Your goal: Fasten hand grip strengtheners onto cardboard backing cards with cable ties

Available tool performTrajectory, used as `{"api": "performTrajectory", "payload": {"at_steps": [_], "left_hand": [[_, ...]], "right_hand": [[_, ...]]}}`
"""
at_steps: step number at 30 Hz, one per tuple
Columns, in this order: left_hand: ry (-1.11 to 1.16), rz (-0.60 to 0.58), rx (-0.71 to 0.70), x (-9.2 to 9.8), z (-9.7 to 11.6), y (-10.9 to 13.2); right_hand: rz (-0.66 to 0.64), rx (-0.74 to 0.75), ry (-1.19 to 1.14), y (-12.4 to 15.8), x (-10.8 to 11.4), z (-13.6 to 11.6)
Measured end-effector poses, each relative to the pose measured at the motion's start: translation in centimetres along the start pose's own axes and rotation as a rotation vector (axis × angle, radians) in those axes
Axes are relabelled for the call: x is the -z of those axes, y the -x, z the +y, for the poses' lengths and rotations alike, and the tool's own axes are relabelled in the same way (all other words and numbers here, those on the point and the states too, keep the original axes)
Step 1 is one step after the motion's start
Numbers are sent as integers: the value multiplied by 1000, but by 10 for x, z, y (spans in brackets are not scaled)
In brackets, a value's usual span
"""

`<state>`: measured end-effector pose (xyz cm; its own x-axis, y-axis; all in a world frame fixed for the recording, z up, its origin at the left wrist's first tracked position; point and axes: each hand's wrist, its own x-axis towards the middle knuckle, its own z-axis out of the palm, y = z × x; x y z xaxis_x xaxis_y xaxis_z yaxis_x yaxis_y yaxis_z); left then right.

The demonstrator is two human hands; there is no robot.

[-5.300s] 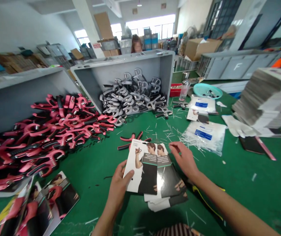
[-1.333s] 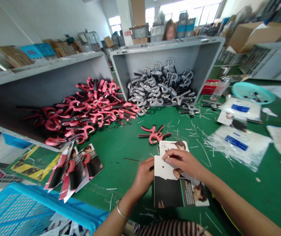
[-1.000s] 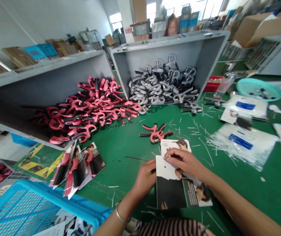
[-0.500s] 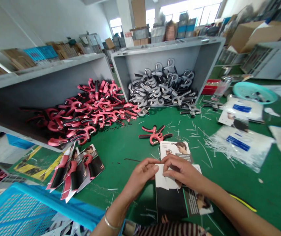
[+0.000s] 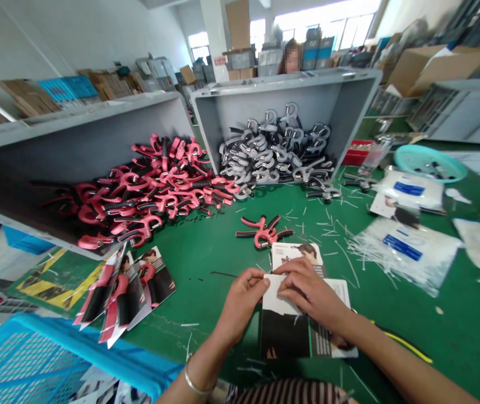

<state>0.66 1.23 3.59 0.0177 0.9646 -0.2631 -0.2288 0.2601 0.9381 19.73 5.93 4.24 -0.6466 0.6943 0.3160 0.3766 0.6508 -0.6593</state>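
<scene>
A printed cardboard card [image 5: 284, 336], white at the top and black below, lies in front of me on further cards. My left hand [image 5: 244, 303] is closed on the card's upper left edge, thumb on top. Over the card's white part, my right hand [image 5: 309, 289] has its thumb and fingers pinched together; what they hold, if anything, is hidden. A thin white strand shows just below those fingers. Just beyond is another printed card [image 5: 303, 252] with a head pictured on it. Behind it lie red and black hand grip strengtheners [image 5: 264, 231].
Tipped grey crates hold red grips [image 5: 168, 185] and grey grips [image 5: 273, 148]. Carded red grips [image 5: 124, 297] lie left, above a blue basket [image 5: 25, 348]. White cable ties [image 5: 374, 247], plastic bags [image 5: 416, 258], a teal dish [image 5: 429, 163] and a yellow-handled tool [image 5: 408, 343] are right.
The card under my hands has shifted slightly up and left in view. My right hand stays pinched over it, and my left hand keeps hold of the edge.
</scene>
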Motion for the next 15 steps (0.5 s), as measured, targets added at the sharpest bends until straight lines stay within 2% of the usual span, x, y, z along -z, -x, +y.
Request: {"api": "performTrajectory", "payload": {"at_steps": [5, 8, 10, 12, 13, 15], "left_hand": [[-87, 40, -56, 7, -6, -3], [-83, 55, -32, 19, -6, 0], [-36, 158, -36, 30, -4, 4], [39, 280, -51, 41, -3, 8], [69, 304, -40, 46, -3, 10], [86, 250, 43, 54, -6, 14]], "right_hand": [[87, 60, 24, 8, 27, -5], [66, -17, 30, -2, 45, 15], [51, -125, 166, -24, 50, 40], [-16, -157, 335, -56, 47, 68], [-38, -149, 356, -73, 43, 81], [-108, -130, 396, -105, 34, 100]]}}
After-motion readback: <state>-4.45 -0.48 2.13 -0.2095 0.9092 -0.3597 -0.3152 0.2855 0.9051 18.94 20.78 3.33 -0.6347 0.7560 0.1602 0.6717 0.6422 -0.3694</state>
